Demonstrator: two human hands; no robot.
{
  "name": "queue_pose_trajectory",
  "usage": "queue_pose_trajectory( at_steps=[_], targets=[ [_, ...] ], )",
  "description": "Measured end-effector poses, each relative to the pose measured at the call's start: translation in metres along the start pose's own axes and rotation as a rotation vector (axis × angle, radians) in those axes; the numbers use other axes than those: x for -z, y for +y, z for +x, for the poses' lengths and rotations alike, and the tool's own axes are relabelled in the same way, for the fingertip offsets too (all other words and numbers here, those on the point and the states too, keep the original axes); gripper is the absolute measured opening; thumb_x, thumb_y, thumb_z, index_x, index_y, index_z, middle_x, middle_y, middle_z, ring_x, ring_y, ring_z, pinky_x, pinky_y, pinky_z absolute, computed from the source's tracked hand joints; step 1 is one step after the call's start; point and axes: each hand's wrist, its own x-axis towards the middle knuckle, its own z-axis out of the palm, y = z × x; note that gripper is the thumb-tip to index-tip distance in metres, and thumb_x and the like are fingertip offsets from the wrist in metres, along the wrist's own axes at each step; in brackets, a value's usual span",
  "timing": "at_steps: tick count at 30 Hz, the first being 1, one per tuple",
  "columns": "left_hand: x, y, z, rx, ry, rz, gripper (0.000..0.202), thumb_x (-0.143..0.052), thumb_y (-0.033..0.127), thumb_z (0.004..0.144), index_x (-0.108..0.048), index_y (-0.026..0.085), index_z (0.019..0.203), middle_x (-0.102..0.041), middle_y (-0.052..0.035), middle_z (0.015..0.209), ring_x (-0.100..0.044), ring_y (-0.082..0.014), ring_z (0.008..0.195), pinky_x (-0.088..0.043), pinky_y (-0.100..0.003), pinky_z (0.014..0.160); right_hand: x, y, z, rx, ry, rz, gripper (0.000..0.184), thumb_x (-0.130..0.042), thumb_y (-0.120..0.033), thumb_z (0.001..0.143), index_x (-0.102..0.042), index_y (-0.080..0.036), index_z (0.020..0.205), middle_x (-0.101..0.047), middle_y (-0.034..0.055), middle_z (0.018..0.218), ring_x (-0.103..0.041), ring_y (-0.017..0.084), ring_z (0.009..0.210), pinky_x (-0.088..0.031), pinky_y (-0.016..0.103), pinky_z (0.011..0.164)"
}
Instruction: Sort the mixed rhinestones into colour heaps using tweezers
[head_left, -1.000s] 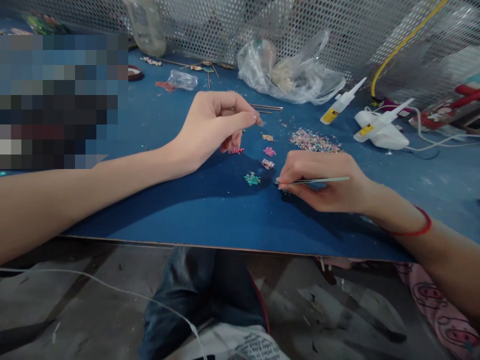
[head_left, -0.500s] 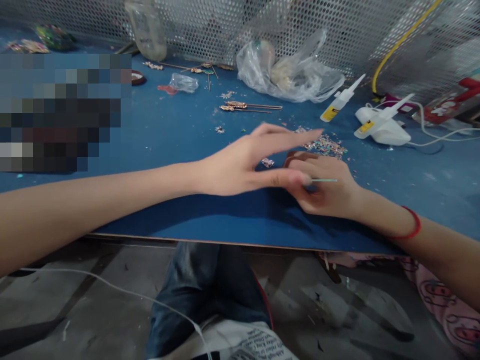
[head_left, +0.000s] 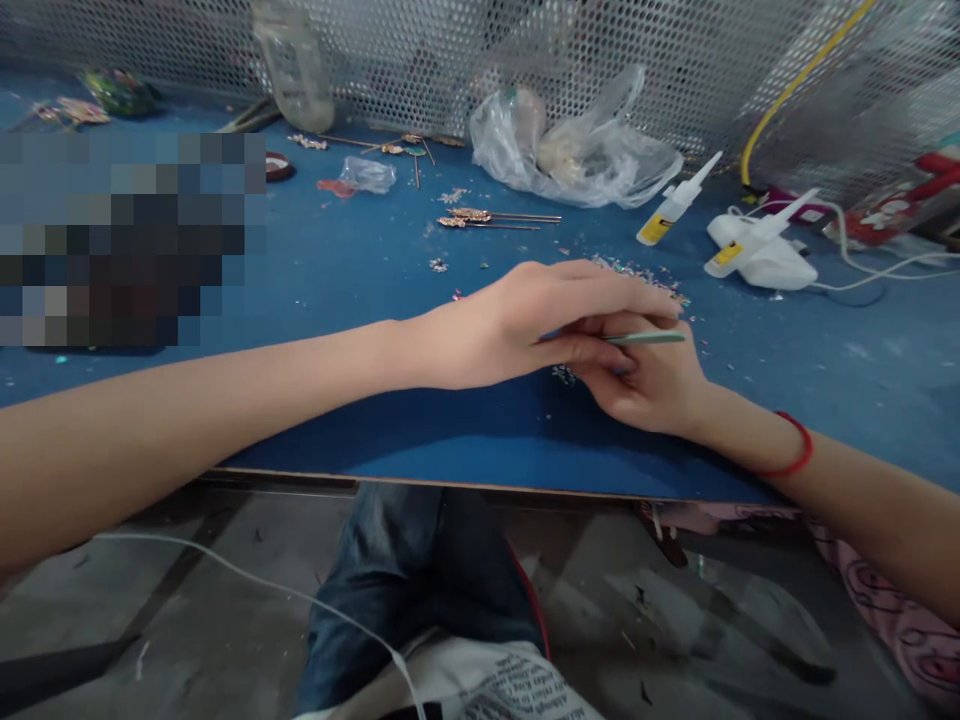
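My left hand point(head_left: 517, 315) reaches across in front of me and lies over the fingers of my right hand point(head_left: 664, 385). Its fingers are stretched out side by side and its thumb touches the curled right fingers. A slim pale green tool point(head_left: 649, 338) sticks out over the back of my right hand, which is closed around it; its other end is hidden between the hands. Beneath them lie tiny shiny bits point(head_left: 564, 375). Behind the hands a scatter of small coloured pieces point(head_left: 637, 270) covers part of the blue table point(head_left: 360, 430).
Metallic hair sticks point(head_left: 472, 216) lie beyond my left hand. A clear plastic bag point(head_left: 577, 150) rests by the perforated metal screen point(head_left: 405, 60). To the right are a glue bottle point(head_left: 660, 225) and another glue bottle point(head_left: 739, 255) on a white device point(head_left: 787, 272). Pixelation covers the left.
My left hand has lowered onto my right hand, and its raised index finger has come down beside the others. The green tool now shows broader and sits slightly higher in view.
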Motion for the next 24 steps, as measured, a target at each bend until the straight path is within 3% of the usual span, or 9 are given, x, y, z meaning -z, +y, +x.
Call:
queue_pose_trajectory(
  at_steps=[3, 11, 14, 18, 21, 23, 24],
  targets=[
    [0.008, -0.004, -0.006, 0.069, 0.065, -0.018, 0.038, -0.052, 0.027, 0.105, -0.061, 0.025, 0.142, -0.069, -0.0066, 0.138, -0.064, -0.0268, 0.132, -0.054, -0.042, 0.111, 0.004, -0.002, 0.006, 0.044, 0.002, 0.049, 0.011, -0.057, -0.016, 0.091, -0.053, -0.024, 0.085, -0.064, 0.0007, 0.074, -0.062, 0.016, 0.064, -0.05, 0.03, 0.058],
    [0.012, -0.014, -0.011, 0.26, 0.299, -0.06, 0.028, -0.047, 0.025, 0.105, -0.07, 0.019, 0.12, -0.076, -0.0075, 0.118, -0.073, -0.0167, 0.108, -0.058, -0.026, 0.09, 0.014, 0.0, 0.014, -0.243, 0.004, 0.284, 0.023, -0.068, -0.039, 0.097, -0.066, -0.022, 0.082, -0.068, 0.0015, 0.076, -0.058, 0.013, 0.058, -0.047, 0.027, 0.052],
    [0.011, -0.015, -0.01, 0.292, 0.325, -0.061, 0.026, -0.048, 0.023, 0.102, -0.07, 0.019, 0.115, -0.078, -0.0064, 0.11, -0.074, -0.0152, 0.103, -0.056, -0.024, 0.085, 0.01, 0.005, 0.015, -0.372, -0.049, 0.371, 0.03, -0.069, -0.049, 0.094, -0.068, -0.021, 0.083, -0.068, 0.0013, 0.069, -0.061, 0.015, 0.058, -0.051, 0.028, 0.053],
    [0.013, -0.005, -0.008, 0.271, 0.363, -0.025, 0.025, -0.049, 0.019, 0.098, -0.072, 0.018, 0.106, -0.077, -0.0049, 0.098, -0.072, -0.0145, 0.09, -0.053, -0.025, 0.079, 0.004, 0.008, 0.018, -0.421, -0.107, 0.407, 0.029, -0.07, -0.047, 0.093, -0.068, -0.02, 0.083, -0.068, 0.001, 0.066, -0.063, 0.015, 0.058, -0.053, 0.028, 0.055],
    [0.019, 0.006, -0.008, 0.165, 0.268, -0.017, 0.017, -0.056, 0.018, 0.091, -0.072, 0.018, 0.092, -0.066, 0.0003, 0.068, -0.061, -0.0122, 0.063, -0.048, -0.027, 0.068, 0.002, 0.007, 0.023, -0.387, -0.123, 0.402, 0.031, -0.07, -0.047, 0.093, -0.066, -0.02, 0.077, -0.067, 0.0008, 0.065, -0.063, 0.015, 0.059, -0.051, 0.027, 0.056],
    [0.024, 0.012, -0.009, 0.089, 0.081, -0.035, 0.01, -0.063, 0.023, 0.09, -0.07, 0.019, 0.083, -0.056, 0.004, 0.056, -0.051, -0.0103, 0.054, -0.044, -0.028, 0.064, 0.001, 0.007, 0.025, -0.357, -0.139, 0.4, 0.035, -0.07, -0.049, 0.092, -0.063, -0.021, 0.073, -0.066, 0.0005, 0.064, -0.063, 0.015, 0.06, -0.05, 0.028, 0.056],
    [0.025, 0.013, -0.009, 0.062, -0.023, -0.031, 0.017, -0.068, 0.028, 0.09, -0.066, 0.02, 0.075, -0.052, 0.0048, 0.054, -0.048, -0.0097, 0.052, -0.042, -0.028, 0.063, 0.001, 0.007, 0.027, -0.354, -0.146, 0.394, 0.036, -0.07, -0.05, 0.092, -0.063, -0.021, 0.072, -0.066, 0.0005, 0.064, -0.063, 0.015, 0.06, -0.05, 0.028, 0.055]
  ],
)
